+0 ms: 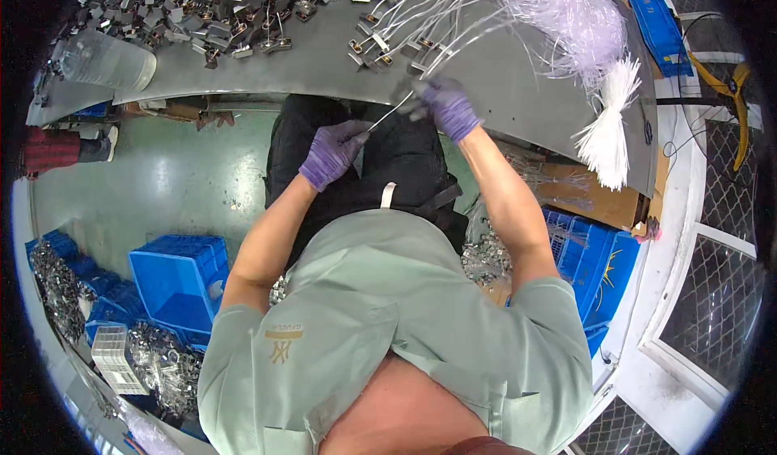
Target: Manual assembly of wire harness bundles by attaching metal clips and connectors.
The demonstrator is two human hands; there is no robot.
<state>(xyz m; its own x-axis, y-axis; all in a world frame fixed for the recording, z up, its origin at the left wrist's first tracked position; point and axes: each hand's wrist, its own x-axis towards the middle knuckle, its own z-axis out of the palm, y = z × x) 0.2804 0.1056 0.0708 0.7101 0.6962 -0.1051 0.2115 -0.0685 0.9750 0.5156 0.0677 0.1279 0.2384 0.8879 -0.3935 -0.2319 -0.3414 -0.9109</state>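
Note:
In a purple knit glove, my left hand is closed on one end of a thin pale wire above my lap. The wire runs up and to the right to my right hand, gloved alike, whose slightly blurred fingers close around it at the table's edge. Just beyond that hand, several white wires fan across the grey table. Small dark connectors with brassy parts sit at their ends. A large bundle of clear and whitish strands lies to the right, ending in a white brush-like tuft.
A heap of dark metal connector pieces covers the far left, beside a clear plastic cup on its side. Blue crates stand at lower left and right. Yellow-handled pliers hang at the right. Another person's leg shows at left.

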